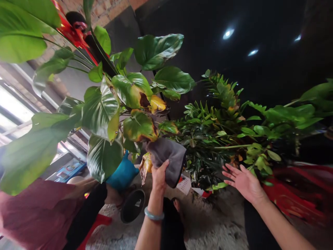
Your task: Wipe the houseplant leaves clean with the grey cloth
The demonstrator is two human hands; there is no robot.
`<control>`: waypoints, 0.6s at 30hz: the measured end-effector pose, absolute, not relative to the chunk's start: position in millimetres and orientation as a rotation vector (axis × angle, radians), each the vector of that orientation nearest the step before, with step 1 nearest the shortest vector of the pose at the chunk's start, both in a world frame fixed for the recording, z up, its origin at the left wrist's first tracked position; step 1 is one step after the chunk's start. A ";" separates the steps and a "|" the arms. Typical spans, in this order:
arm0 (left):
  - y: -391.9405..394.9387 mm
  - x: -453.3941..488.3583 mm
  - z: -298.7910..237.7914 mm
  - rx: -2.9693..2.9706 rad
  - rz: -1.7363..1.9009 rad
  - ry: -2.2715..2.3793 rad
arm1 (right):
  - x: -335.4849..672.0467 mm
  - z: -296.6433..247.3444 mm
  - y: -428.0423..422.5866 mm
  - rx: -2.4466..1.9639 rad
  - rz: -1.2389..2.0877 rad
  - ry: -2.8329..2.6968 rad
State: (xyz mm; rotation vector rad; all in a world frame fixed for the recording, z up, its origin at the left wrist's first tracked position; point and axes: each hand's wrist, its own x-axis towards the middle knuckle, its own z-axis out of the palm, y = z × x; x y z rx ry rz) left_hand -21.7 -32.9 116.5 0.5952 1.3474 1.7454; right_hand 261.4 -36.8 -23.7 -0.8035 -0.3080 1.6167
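The broad-leaved plant (104, 107) stands on the left, with the finer-leaved plant (215, 128) just right of it and their leaves meeting in the middle. The left hand (159, 173) holds a cloth (168, 158) up under a low leaf (139, 126) of the left plant. The right hand (243, 180) lies spread below the other. A container (122, 173) sits left of the cloth, behind the leaves.

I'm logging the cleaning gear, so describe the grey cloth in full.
The cloth is dark grey, soft and matte, like microfibre, with a darker edge down its right side. It is bunched and draped over the left hand, whose thumb presses on its front. It is held up among the plant's foliage, and its top edge meets a yellowing, brown-edged leaf. The right hand is open and apart from it.
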 end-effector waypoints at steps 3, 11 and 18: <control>-50.7 -11.6 77.0 0.615 1.473 1.431 | 263.0 -21.8 -38.6 -0.823 1.625 -0.303; -79.7 -21.5 98.3 0.655 1.492 1.258 | 266.7 -24.7 -36.6 -0.778 1.627 -0.315; -52.5 14.2 97.2 0.638 1.532 1.228 | 262.1 -26.3 -34.8 -0.741 1.656 -0.380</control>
